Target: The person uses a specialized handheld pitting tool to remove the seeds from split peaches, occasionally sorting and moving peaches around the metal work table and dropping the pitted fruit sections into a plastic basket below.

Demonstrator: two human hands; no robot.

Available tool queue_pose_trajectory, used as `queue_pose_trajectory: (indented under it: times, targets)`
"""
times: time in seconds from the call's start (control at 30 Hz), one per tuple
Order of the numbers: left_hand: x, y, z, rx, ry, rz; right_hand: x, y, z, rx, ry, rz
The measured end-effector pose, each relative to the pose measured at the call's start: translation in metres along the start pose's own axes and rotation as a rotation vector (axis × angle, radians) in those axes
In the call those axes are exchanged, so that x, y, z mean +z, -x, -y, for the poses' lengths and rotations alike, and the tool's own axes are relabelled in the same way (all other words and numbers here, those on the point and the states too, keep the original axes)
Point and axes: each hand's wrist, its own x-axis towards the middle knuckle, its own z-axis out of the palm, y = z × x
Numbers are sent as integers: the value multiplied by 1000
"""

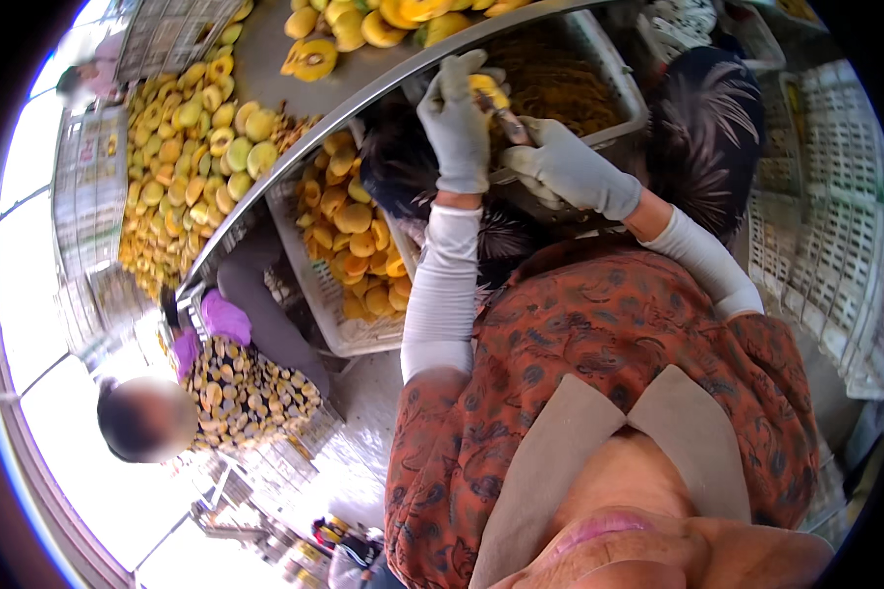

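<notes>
My left hand (pixel 455 121), in a pale work glove, grips a piece of yellow peach (pixel 490 91) between fingers and thumb. My right hand (pixel 578 163), gloved the same way, is closed around a small hand tool (pixel 514 128) with a metal end. The tool's tip meets the fruit; its exact shape is partly hidden by my fingers. Both hands are above my lap, beside a pale plastic crate (pixel 637 110) holding brown, wet-looking matter. To the left of my left arm, another plastic crate (pixel 302 294) holds peach halves.
The raised rim of a metal table (pixel 383 87) curves past my hands. On it lie cut peaches (pixel 313 59) and a large heap of peach halves (pixel 184 169). A co-worker (pixel 250 383) sits at left. Stacked white crates (pixel 829 221) stand at right.
</notes>
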Motion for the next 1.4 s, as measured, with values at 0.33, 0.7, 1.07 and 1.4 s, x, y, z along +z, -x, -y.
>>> queue_pose_trajectory:
  times: [0.33, 0.7, 1.07, 1.4]
  targets:
    - [-26, -19, -14, -207, -289, 452, 6, 6, 3, 145, 20, -20]
    - [-7, -9, 12, -136, 176, 43, 6, -12, -3, -8, 155, -111]
    - [-20, -18, 3, -196, 25, 167, 12, -4, 14, 102, 92, -71]
    - [-7, -8, 17, -84, 131, -28, 11, -17, -10, -106, 239, -163]
